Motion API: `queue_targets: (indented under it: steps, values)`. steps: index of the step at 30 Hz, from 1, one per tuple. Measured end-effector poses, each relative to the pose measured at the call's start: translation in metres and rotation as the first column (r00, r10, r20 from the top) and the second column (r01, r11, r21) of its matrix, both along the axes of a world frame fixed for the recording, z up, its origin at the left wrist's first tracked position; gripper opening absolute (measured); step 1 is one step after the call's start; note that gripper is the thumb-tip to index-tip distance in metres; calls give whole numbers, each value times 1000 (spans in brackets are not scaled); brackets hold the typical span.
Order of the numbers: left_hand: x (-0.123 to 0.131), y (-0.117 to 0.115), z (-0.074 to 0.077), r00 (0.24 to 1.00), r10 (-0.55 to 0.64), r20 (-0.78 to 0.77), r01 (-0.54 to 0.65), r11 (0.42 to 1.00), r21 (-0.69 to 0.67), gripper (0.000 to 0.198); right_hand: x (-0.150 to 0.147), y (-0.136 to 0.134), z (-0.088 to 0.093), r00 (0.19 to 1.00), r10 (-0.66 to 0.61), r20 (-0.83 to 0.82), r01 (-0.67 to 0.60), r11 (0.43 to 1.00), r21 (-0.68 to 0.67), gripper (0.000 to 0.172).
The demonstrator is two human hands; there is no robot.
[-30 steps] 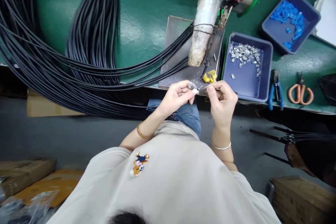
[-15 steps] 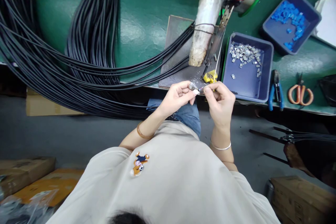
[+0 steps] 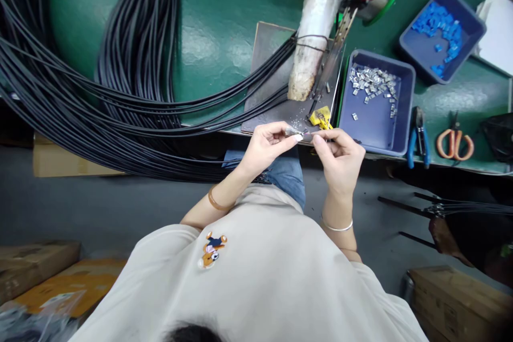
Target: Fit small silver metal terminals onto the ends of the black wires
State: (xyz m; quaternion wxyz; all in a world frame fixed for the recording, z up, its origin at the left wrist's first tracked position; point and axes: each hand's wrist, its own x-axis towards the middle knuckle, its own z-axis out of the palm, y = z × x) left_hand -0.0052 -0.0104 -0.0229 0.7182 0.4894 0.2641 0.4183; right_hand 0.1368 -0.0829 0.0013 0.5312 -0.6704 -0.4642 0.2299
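Over the green table point(image 3: 224, 16) I have bare room between the thick cable bundle point(image 3: 136, 48) and the wrapped post point(image 3: 310, 61); nearer, black cables point(image 3: 277, 56) cross my straight run far from the left hand point(image 3: 266, 148). Beyond the right hand point(image 3: 340, 159), the post, a yellow piece point(image 3: 320, 116) and a walled tray point(image 3: 368, 131) crowd me; between pliers point(image 3: 419, 122) and scissors point(image 3: 452, 139) runs a slim gap.

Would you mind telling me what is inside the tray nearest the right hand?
The tray holds small silvery metal pieces, mostly clustered toward its far side, with one lying apart near the left wall. Where pieces overlap, whatever lies underneath is hidden.
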Motion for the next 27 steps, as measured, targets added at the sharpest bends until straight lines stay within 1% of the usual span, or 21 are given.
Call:
queue_targets:
  steps: [3,5,7,11,13,15,18,20,22,24,27]
  values:
    - [0,-4,0,994,85,-69,-74,985,158,16,-4,0,0,999,32,-17,-33,999,-23,15]
    - [-1,-7,0,982,137,-129,-95,953,289,13,-6,1,0,1000,25,-9,-25,999,-30,15]
    - [-2,-9,0,969,185,-164,-110,917,384,12,-7,1,1,1000,20,-13,-20,999,-37,14]
    - [-1,-10,0,957,226,-181,-125,887,444,13,-7,2,1,997,28,-69,-30,999,-37,12]
    - [1,-12,1,959,223,-174,-133,898,420,14,-8,2,0,995,31,-98,-34,999,-33,12]
    - [3,-15,1,973,191,-129,-138,932,335,15,-11,2,0,998,12,-62,-13,1000,-12,12]
    - [5,-18,3,992,119,-36,-112,980,166,19,-17,2,-2,991,-52,123,41,995,86,11]
    - [5,-18,4,997,71,0,-71,994,89,22,-20,3,-3,972,-80,222,45,986,162,10]
    - [4,-18,5,999,28,26,-28,999,33,23,-20,3,-4,959,-78,271,23,979,202,9]
    - [4,-16,5,999,13,39,-13,1000,12,22,-18,2,-6,959,-55,278,1,982,188,9]
    - [3,-14,5,998,52,23,-53,997,63,17,-12,-1,-8,977,-61,202,34,990,133,11]
